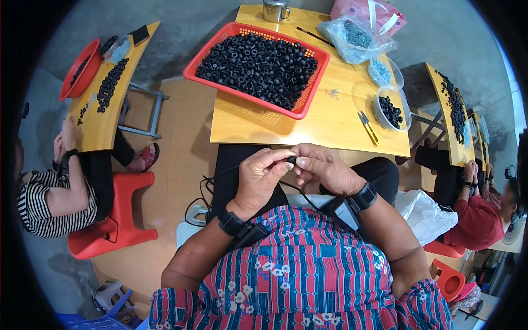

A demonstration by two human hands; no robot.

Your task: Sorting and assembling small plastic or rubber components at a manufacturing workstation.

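Just beyond the table's front edge, above my lap, my left hand (257, 180) and my right hand (328, 169) meet fingertip to fingertip. Between them they pinch a small black round part (291, 160), mostly covered by the fingers. On the table a red plastic basket (242, 100) is heaped with black ring-shaped parts (258, 69). To its right lie a few small clear pieces (332, 94) and yellow-handled snips (369, 131). A clear round tub (407, 122) holds more black parts (390, 112).
Toward the back right are a tub of small bluish clear pieces (379, 72), a plastic bag (352, 52), a pink bag (390, 22) and a black pen (314, 36). A metal mug (275, 10) stands at the far edge. Co-workers sit at tables left (58, 195) and right (473, 220).
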